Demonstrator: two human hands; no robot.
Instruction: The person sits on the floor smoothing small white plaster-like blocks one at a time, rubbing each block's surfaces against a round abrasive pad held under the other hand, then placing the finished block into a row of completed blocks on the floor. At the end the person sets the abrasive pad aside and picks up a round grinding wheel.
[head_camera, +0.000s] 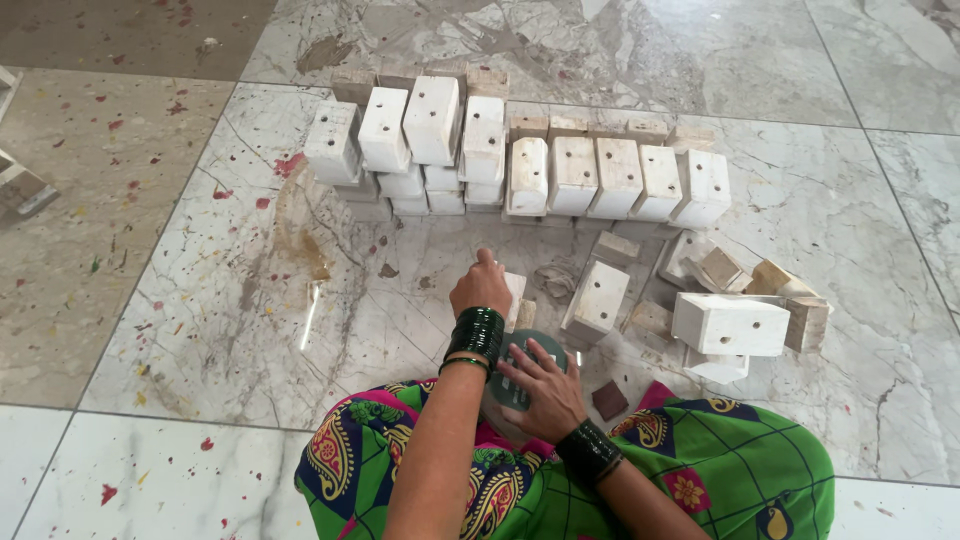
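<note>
Both hands (540, 385) meet over paint-spattered marble floor (200, 300) before stacked white blocks (520, 165).

Stacked dark green bangles (477, 334) on both wrists, bright green patterned garment (720, 470)

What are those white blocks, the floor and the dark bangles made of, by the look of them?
The blocks look like wood under matt white paint: some unpainted ones show bare tan faces, and many have a drilled hole. The floor seems to be polished marble or marble-look tile, veined, glossy and spattered with paint. The bangles on the left wrist are dark green and shiny, perhaps glass or plastic.
</note>
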